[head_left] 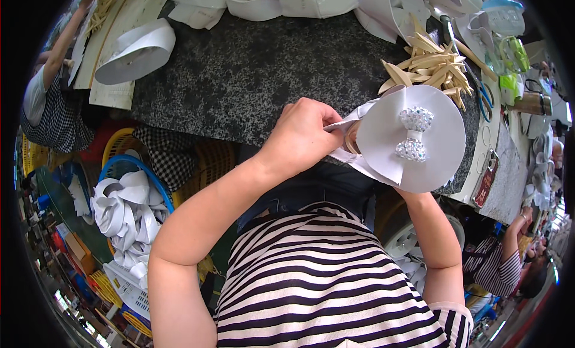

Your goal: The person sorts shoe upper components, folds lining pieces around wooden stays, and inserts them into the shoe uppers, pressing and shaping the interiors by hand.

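A: What's taking up the most room?

B: One black speckled table (239,78); the person is facing its near edge.

A: And after that?

B: One blue-rimmed basket (160,185) is sitting below the table's left end. It is holding a heap of white cut pieces (129,213), which are overlapping too much for me to count.

A: Any larger white parts?

B: At least four curved white parts (317,2) are lining the table's far edge.

A: Where is the piece being handled?

B: One white bow piece (383,135) is hovering over the table's near edge, toward the right, its broad rounded face showing.

A: What's lying behind it?

B: One pile of tan strips (440,66) is covering part of the table's right side; I'm losing count of the strips. One white loop (150,39) is lying alone at the table's left end.

A: How many hands are working?

B: Two. Above the table's near edge, the left hand (305,132) is pinching the bow piece's folded side, fingers pressing close together. The right hand (413,197) is going behind the piece, by the same table edge; the piece is hiding its fingers, so I can't tell how they're set.

A: Anything smaller?

B: One pair of blue-handled scissors (491,98) is resting at the table's right end. One glittering bow (411,149), with two studded halves, is decorating the piece.
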The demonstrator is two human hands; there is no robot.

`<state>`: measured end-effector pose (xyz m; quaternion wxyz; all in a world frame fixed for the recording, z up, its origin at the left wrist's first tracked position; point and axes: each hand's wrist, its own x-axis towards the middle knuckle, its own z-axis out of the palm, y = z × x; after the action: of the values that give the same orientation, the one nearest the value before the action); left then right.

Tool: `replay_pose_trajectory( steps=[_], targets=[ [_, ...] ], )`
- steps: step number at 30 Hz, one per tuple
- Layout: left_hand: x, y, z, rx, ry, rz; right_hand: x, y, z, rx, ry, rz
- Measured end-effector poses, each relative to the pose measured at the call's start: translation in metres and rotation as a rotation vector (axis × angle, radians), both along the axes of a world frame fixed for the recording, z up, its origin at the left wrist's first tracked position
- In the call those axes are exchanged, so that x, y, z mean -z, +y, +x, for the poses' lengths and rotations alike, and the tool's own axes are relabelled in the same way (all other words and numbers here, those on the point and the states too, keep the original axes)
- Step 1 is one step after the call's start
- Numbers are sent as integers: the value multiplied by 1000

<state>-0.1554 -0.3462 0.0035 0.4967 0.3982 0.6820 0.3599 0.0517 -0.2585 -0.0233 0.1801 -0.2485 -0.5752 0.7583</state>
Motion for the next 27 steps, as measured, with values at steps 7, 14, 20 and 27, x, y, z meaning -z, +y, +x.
replay_pose_trajectory(
  steps=[7, 14, 20, 27],
  targets=[
    [2, -4, -2, -6, -32, 13, -1, -3, -2, 30, 135, -348],
    [0, -1, -2, 56, -19, -18, 2, -5, 0, 21, 54, -322],
    [8, -3, -3, 24, -90, 13, 11, -2, 11, 220, -152, -111],
    [8, -1, -3, 30, -76, -21, 11, 1, 8, 84, -184, 15]
  ],
)
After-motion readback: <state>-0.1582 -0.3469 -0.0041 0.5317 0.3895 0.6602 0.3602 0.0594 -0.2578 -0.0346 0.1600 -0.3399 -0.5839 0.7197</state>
